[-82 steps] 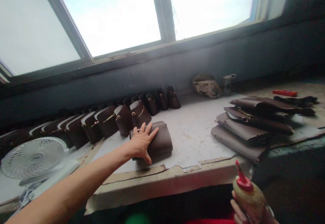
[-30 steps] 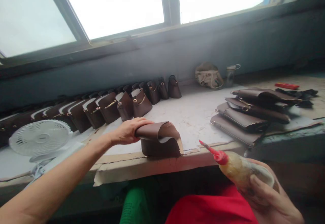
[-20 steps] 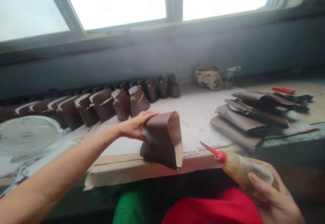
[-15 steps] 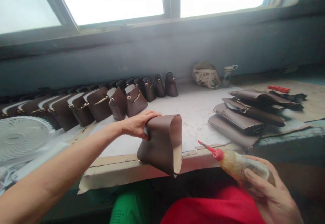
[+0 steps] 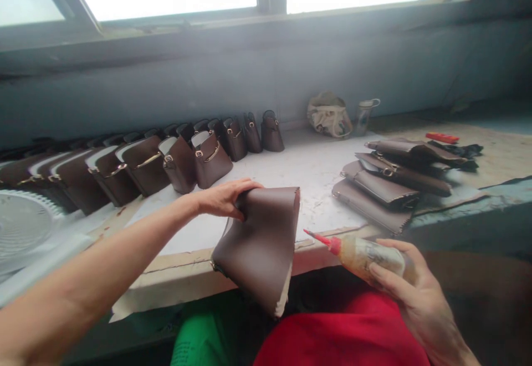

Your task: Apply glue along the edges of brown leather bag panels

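My left hand (image 5: 226,199) grips the upper left edge of a brown leather handbag body (image 5: 261,238), its fingers partly hidden behind the leather. The piece lies tilted over the front edge of the table, with its raw, pale-lined edge turned to the right. In my right hand (image 5: 415,288) is a glue bottle (image 5: 369,258), yellowish and translucent, with a red pointed nozzle. That nozzle points left and stops a little short of the leather's right edge.
Several finished-looking brown handbags (image 5: 211,158) stand in rows at the left. Flat brown bag pieces (image 5: 378,189) are stacked at the right. Behind are a cloth bundle (image 5: 329,116), a clear bottle (image 5: 364,117) and a red object (image 5: 441,138). A white fan (image 5: 25,227) sits far left.
The leather piece has turned and tipped, so more of its outer face shows and its opening shows less. My right hand has brought the glue bottle left, closer to it.
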Demonstrator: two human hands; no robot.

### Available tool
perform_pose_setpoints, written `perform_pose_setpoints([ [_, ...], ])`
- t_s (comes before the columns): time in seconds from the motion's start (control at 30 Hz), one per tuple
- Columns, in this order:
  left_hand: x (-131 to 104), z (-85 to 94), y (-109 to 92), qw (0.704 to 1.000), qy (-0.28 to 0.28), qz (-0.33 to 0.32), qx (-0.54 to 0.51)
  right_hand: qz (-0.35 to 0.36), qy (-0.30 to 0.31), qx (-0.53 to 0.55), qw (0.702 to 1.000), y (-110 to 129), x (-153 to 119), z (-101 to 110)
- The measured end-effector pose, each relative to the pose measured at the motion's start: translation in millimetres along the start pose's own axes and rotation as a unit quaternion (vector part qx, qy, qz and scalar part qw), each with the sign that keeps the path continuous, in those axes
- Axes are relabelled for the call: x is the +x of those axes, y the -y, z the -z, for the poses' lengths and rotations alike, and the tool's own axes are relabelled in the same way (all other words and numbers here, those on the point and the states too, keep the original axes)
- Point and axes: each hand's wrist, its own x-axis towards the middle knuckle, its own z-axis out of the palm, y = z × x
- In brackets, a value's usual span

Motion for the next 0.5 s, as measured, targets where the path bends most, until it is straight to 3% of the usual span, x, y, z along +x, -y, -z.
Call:
perform_pose_setpoints([
  [0.27,-45,54.3,-24,0.997,-0.050,0.023,0.051,0.022,-0.009,0.037,0.999,7,-6,0],
  [0.5,-69,55.3,-41,0.984,-0.107,0.038,0.134,0.015,-0.008,0.038,0.999,5,-11,3],
])
